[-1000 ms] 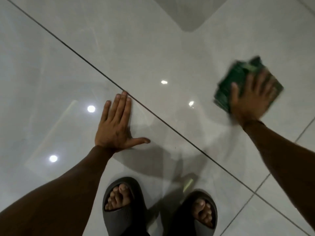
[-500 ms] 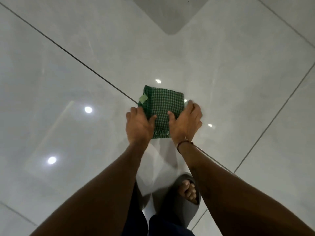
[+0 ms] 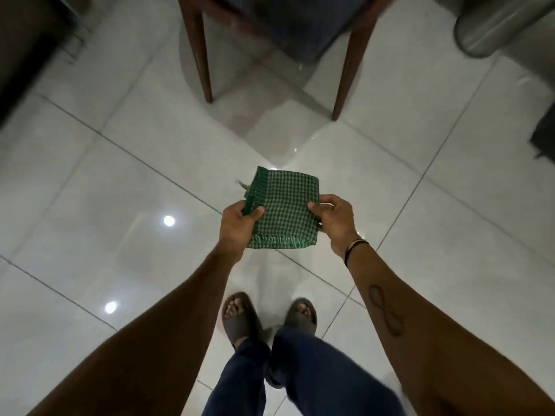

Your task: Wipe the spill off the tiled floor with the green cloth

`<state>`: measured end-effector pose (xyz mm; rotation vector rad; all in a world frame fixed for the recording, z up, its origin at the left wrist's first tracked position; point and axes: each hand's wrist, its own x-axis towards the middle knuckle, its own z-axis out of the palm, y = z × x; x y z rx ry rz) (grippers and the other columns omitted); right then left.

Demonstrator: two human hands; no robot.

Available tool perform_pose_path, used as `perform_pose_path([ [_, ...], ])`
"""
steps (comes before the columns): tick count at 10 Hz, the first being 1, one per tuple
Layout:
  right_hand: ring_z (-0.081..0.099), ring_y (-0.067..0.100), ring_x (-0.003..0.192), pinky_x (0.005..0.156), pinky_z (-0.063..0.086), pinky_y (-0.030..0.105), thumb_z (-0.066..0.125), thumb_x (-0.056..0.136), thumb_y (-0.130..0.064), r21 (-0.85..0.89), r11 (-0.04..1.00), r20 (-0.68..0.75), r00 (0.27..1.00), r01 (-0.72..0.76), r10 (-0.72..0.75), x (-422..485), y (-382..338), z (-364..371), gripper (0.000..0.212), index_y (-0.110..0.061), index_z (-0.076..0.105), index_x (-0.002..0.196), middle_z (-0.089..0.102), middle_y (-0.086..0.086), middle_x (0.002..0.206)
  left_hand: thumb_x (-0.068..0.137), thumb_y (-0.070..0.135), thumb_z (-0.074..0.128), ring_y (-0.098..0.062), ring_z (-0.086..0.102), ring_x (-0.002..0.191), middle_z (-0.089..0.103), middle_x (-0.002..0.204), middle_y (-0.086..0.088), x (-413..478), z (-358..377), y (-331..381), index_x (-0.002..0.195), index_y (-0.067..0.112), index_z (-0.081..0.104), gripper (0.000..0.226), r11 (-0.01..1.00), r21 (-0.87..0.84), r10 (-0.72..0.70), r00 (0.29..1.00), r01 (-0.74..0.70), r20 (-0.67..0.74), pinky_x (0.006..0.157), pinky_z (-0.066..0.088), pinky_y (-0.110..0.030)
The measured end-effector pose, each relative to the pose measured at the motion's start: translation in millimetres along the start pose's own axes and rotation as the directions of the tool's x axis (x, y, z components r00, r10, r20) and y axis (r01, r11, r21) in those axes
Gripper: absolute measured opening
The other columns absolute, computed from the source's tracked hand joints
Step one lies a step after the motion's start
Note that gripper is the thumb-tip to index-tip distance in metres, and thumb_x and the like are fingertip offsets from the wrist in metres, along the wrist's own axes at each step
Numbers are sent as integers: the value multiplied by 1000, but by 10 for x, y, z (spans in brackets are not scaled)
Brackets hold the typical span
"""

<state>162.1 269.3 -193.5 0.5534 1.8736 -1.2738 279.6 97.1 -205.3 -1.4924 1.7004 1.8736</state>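
Now you stand on a shiny white tiled floor [image 3: 90,181], with wooden chair legs [image 3: 204,55] ahead and a metal bin [image 3: 492,25] to the right. Your left hand [image 3: 237,226] and right hand [image 3: 336,223] each pinch a side of the folded green cloth [image 3: 282,208], holding it up above the floor in front of your sandals [image 3: 240,316].
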Motion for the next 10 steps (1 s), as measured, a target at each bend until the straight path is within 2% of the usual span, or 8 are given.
perform_pose_path([
  [1, 72, 24, 86, 72, 61, 35, 67, 104, 2, 25, 996, -7, 997, 80, -80, -398, -1081, -182, 13, -2, 68, 116, 75, 19, 113, 107, 8, 68, -20, 74, 91, 77, 112, -8, -307, -91, 1131, 129, -1, 76, 25, 996, 42, 83, 997, -83, 9, 69, 61, -13],
  [3, 72, 28, 97, 93, 62, 47, 68, 103, -2, 101, 962, -18, 967, 254, -253, -316, -2825, -238, 11, -1, 72, 114, 76, 15, 109, 103, 11, 74, -18, 76, 93, 79, 111, -3, -68, -89, 2890, 132, 5, 78, 29, 970, -31, 238, 967, -242, -92, 81, 63, -26],
  [4, 72, 27, 91, 86, 64, 43, 70, 103, -1, 113, 957, 55, 960, 266, -273, 56, -3473, -69, 7, -2, 71, 110, 75, 10, 99, 104, 14, 75, -28, 78, 102, 81, 109, -5, 342, -98, 3522, 129, 5, 79, 28, 962, -34, 262, 949, -272, -177, 96, 65, -39],
  [5, 72, 22, 80, 74, 63, 36, 73, 101, 0, 68, 968, 78, 966, 242, -247, 436, -3792, 67, 18, -14, 65, 95, 73, 5, 88, 104, 14, 75, -32, 79, 102, 81, 99, -2, 758, -130, 3909, 127, 3, 80, 26, 967, 31, 255, 944, -254, -209, 86, 65, -36],
  [6, 71, 14, 58, 55, 62, 29, 71, 100, 7, -76, 986, 122, 983, 147, -137, 682, -3824, 102, 27, -14, 58, 90, 71, 8, 83, 108, 17, 70, -40, 75, 120, 81, 125, -18, 1046, -167, 4032, 135, 3, 77, 31, 938, 276, 256, 955, -208, -151, 105, 63, -47],
  [7, 77, 29, 80, 78, 68, 43, 71, 100, 2, -318, 936, 80, 988, 151, -132, 778, -3675, 33, 18, -12, 60, 96, 72, 22, 101, 111, 18, 65, -42, 66, 137, 71, 149, -19, 1101, -243, 3954, 152, 6, 66, 43, 878, 450, 211, 976, -161, -62, 112, 48, -37],
  [9, 70, 35, 123, 100, 59, 43, 68, 107, -38, -658, 563, 303, 860, 500, -411, 38, -3631, 104, 42, -7, 65, 135, 76, 15, 129, 115, 29, 56, -38, 37, 166, 38, 179, -15, 562, -278, 3975, 171, 13, 39, 61, 633, 685, 358, 921, -360, 154, 133, 34, -49],
  [10, 42, 38, 158, 130, 37, 48, 51, 112, -52, -755, 275, 368, 732, 595, -574, -442, -3897, 182, 65, -10, 46, 161, 51, 19, 164, 116, 48, 44, -34, 0, 177, 0, 189, -15, 111, -418, 4247, 178, 13, 16, 76, 405, 833, 480, 863, -377, 158, 141, 17, -53],
])
